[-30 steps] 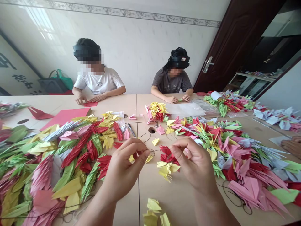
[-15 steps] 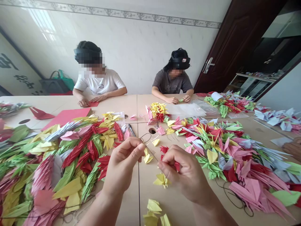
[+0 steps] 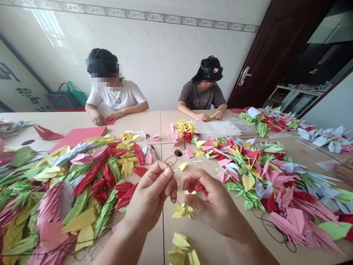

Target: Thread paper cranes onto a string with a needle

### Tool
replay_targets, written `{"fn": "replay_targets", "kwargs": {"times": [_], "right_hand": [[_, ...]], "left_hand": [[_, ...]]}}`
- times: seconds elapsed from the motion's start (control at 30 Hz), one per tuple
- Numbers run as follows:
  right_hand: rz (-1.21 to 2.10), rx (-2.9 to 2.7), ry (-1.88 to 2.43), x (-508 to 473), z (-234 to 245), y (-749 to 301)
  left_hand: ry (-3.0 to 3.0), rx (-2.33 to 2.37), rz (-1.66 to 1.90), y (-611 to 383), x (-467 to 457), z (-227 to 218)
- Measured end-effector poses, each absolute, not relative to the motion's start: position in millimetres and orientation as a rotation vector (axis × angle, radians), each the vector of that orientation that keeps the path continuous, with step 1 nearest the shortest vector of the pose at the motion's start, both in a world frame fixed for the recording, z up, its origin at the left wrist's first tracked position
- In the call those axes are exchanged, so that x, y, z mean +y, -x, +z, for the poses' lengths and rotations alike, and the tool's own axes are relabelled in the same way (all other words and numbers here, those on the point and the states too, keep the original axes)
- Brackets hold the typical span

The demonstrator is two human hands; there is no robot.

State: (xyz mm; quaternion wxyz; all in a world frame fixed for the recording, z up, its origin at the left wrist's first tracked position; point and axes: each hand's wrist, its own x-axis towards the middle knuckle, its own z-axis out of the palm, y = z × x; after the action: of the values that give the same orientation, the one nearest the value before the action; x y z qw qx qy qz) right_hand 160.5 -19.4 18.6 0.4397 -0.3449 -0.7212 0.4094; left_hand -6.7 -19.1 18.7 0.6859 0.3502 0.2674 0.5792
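My left hand is closed in a pinch on a thin thread, with a short white end poking out past the thumb. Below its fingers, a yellow folded paper crane is at the thread's lower part; whether it hangs or rests on the table I cannot tell. My right hand is beside it, thumb and forefinger apart with nothing visible between them. Behind the right hand shows part of a red folded paper piece. Closer to me lie several yellow folded papers.
Heaps of coloured paper cranes cover the table left and right. A pen, a cable hole and a red paper stack are further back. Two people sit opposite; another person's hand is at right.
My right hand has let go of the thread and opened its fingers. The yellow crane now sits slightly left, just under my left hand, whose fingers have moved a little to the right.
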Motion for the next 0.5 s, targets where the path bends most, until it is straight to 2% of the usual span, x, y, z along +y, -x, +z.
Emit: {"fn": "replay_targets", "kwargs": {"times": [0.3, 0.5], "right_hand": [[0.841, -1.557, 0.722, -12.2, 11.1, -151.2], [1.085, -1.349, 0.689, -16.2, 12.0, -148.2]], "left_hand": [[-0.868, 0.544, 1.145, -2.5, -18.8, 12.4], [-0.808, 0.591, 1.151, -4.3, -16.9, 14.0]]}}
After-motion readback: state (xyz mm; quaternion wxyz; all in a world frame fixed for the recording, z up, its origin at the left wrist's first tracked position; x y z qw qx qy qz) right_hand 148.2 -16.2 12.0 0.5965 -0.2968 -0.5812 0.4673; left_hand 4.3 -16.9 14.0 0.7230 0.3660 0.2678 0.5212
